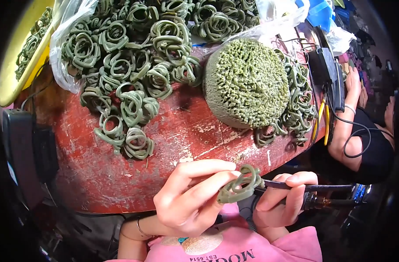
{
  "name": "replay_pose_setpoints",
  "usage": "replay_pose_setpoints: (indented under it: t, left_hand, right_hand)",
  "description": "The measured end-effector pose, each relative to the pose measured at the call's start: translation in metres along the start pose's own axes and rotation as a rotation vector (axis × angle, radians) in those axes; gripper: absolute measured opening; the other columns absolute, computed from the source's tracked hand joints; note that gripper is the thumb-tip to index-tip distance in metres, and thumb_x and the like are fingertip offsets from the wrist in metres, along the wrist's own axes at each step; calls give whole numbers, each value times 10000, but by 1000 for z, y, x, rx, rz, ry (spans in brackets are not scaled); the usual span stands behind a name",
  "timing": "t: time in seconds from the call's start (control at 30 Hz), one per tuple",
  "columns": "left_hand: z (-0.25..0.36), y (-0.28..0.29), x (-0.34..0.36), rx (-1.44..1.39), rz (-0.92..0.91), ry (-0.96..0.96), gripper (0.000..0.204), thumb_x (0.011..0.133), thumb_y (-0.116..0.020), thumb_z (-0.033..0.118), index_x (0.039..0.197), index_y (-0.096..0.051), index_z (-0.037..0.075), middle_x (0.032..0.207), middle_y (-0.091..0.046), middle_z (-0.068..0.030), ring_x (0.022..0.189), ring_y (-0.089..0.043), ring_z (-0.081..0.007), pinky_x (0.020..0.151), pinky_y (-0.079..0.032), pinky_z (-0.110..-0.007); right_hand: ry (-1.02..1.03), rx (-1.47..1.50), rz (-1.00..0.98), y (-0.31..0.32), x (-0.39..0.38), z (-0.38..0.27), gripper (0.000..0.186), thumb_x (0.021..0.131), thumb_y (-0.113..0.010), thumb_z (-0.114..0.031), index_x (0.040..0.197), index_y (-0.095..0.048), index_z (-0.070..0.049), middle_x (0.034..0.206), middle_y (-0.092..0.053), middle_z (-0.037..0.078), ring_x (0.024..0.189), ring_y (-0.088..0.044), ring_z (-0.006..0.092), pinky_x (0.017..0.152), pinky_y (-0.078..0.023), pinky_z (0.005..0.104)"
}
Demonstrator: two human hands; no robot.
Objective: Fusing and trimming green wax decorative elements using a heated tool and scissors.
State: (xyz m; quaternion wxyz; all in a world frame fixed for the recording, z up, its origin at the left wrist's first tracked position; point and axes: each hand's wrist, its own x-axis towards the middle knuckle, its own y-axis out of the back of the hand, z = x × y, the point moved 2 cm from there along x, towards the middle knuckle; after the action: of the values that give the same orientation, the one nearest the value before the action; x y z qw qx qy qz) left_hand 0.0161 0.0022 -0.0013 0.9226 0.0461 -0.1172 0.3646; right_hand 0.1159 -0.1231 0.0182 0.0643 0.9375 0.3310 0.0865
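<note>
My left hand (188,196) pinches a small cluster of green wax-like rings (236,195) between thumb and fingers, just past the table's near edge. My right hand (280,201) is closed around a slim dark tool (328,187) lying nearly level. Its tip meets the right side of the rings; whether it touches or passes inside cannot be made out. Beyond my hands, a thick round green block (247,83) with a rough, pitted top sits on the red table (169,139). Many similar ring clusters (138,105) are heaped to its left, and more ring pieces (300,102) lie along its right side.
Clear plastic bags (64,65) lie around the heap. A yellow tray (9,81) holds more green pieces at far left. Black boxes with cables (324,65) and yellow-handled pliers (322,120) are at the right edge. Another person's arm (350,100) is beyond, at right.
</note>
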Motion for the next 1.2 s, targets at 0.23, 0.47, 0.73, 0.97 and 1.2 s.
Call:
replay_pose_setpoints:
  t: [0.23, 0.47, 0.73, 0.97, 1.2]
  left_hand:
    - [-1, 0, 2, 83, -89, -54, 138, 759, -536, -22, 886, -504, -65, 872, -476, -184, 640, -584, -191, 547, -522, -254]
    - [3, 0, 1, 33, -39, 46, 103, 761, -517, -49, 860, -508, -79, 911, -460, -182, 664, -586, -181, 567, -531, -252]
    - [5, 7, 1, 120, -18, 64, 94, 764, -506, -52, 848, -511, -93, 927, -459, -174, 671, -586, -172, 578, -522, -241]
    - [5, 14, -2, 126, 38, 115, 90, 763, -509, -48, 838, -527, -94, 922, -473, -164, 684, -584, -162, 581, -515, -230]
    - [6, 21, -3, 120, 99, 136, 95, 746, -527, -53, 830, -555, -86, 907, -495, -153, 678, -577, -147, 574, -500, -217]
  right_hand:
    - [-102, -35, 170, 4, 8, -6, 158, 833, -447, -139, 830, -318, -48, 425, -499, 68, 314, -366, 88, 338, -295, 194]
    - [9, 72, 213, -2, 19, -12, 372, 647, -586, 34, 857, -290, -52, 688, -464, 105, 555, -474, 109, 500, -373, 172]
    - [-73, -35, 62, 7, 15, -12, 465, 547, -767, -98, 849, -417, -45, 846, -457, 96, 747, -459, 150, 656, -381, 242]
    - [10, -49, 8, 7, 7, -15, 494, 558, -739, -318, 843, -485, -5, 590, -517, 58, 580, -504, 152, 566, -391, 236]
    - [78, -372, -6, 8, 10, -12, 484, 538, -739, -400, 773, -513, -42, 694, -493, 49, 662, -499, 165, 625, -395, 270]
